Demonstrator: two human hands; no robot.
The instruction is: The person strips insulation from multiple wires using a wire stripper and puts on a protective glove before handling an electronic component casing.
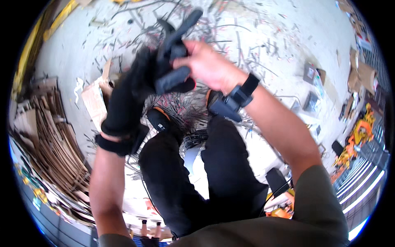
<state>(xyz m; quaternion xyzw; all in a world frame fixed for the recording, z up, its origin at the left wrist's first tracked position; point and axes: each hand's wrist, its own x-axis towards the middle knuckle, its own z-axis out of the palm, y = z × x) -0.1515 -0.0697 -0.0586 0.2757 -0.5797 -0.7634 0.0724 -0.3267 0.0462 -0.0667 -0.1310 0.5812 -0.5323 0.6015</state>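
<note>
In front of the person's chest, raised above the littered floor point(288, 45), the right hand point(205, 66) is bare and clenched around a dark, long-handled tool point(175, 61). Its fingers wrap the lower grip, near the middle of the view. The left hand point(127, 94) wears a black glove and lies just left of the tool, touching it; its fingers are curled against the tool's near end, though whether they fully grip it or only steady it cannot be told, since glove and tool are both dark and blurred together.

The tool's long axis runs from near left to far right: its lower grip sits between the two hands, and a slimmer arm slants up and away toward the top of the view. The right hand is the one plainly carrying it, coming in from the right; the left hand meets it from below and to the left.

A black strap with a small dark device point(234, 101) circles the right wrist, and a black cuff point(117, 144) closes the glove on the left wrist. Below the hands, the person's legs in black trousers point(205, 177) stand on the floor, with shoes showing orange trim. The pale floor is strewn with thin grey strips and scraps. Stacked cardboard point(53, 140) lies at the left, and orange objects point(358, 136) sit at the far right.
</note>
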